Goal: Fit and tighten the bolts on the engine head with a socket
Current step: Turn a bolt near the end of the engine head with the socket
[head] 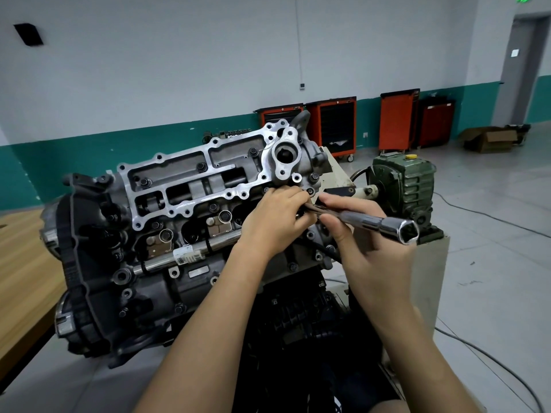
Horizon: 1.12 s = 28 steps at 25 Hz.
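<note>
Two hands on one tool. My left hand (pixel 275 225) is at the gearbox end of the engine head (pixel 190 174), fingertips bunched together and pinching the thin far end of the socket tool (pixel 384 223). Whether a bolt also sits between them I cannot tell, since the knuckles hide it. My right hand (pixel 369 260) is clamped on the shank, thumb on top and fingers curled beneath. The tool's wide hex mouth points back toward the camera, away from the head, with nothing in it.

The head lies tilted on its stand, carrier face up. Several bolts are already seated along the carrier, e.g. (pixel 201 166). One dark bolt (pixel 310 191) sits in the flange just beyond the left fingertips. I judge this corner to be the current station.

Risks from here:
- Cross-threading. The tool lies at a shallow slant to the flange, and driving before it is square to the hole would chew the aluminium thread.
- Dropped bolt. Open cavities lie just beside the left hand, so a loose pinch could lose the bolt inside the head.
- Socket slip. If the tool is only partly seated on the hex, the corners round off and the knuckles hit the casting.
- Skipped hole. Empty holes show along the carrier rim, so I should check each one.
</note>
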Each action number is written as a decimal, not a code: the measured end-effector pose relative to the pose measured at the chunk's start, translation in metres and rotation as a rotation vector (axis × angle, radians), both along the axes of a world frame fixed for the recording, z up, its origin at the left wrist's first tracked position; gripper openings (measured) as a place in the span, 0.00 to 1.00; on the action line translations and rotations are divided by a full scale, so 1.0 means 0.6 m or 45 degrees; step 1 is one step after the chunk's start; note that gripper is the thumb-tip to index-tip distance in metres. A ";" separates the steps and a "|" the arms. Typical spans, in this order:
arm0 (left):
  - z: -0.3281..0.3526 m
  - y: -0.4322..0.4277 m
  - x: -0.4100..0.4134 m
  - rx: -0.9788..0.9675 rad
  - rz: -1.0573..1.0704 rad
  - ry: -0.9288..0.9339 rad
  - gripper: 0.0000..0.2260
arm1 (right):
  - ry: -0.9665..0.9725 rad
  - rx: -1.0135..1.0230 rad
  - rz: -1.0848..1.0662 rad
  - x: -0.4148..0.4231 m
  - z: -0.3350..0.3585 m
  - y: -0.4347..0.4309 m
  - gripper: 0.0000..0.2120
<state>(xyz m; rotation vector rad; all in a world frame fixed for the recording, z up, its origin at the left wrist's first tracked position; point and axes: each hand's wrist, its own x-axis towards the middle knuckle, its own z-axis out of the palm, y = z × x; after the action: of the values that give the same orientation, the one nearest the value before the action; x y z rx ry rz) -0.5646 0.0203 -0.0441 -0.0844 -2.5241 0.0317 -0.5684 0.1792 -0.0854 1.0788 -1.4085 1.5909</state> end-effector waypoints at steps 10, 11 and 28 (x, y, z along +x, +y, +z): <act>0.002 0.003 0.002 0.030 -0.003 0.000 0.19 | 0.042 0.019 -0.024 0.004 0.000 -0.005 0.09; 0.001 0.004 0.002 0.039 -0.004 0.001 0.20 | 0.087 0.056 -0.036 0.005 -0.001 -0.007 0.09; -0.003 -0.002 -0.003 0.005 -0.024 0.001 0.06 | -0.096 -0.118 0.022 -0.003 0.005 -0.005 0.11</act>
<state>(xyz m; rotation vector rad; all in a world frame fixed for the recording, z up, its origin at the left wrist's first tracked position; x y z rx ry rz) -0.5665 0.0191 -0.0456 -0.1061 -2.5219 0.0192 -0.5700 0.1764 -0.0824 0.9886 -1.3637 1.7081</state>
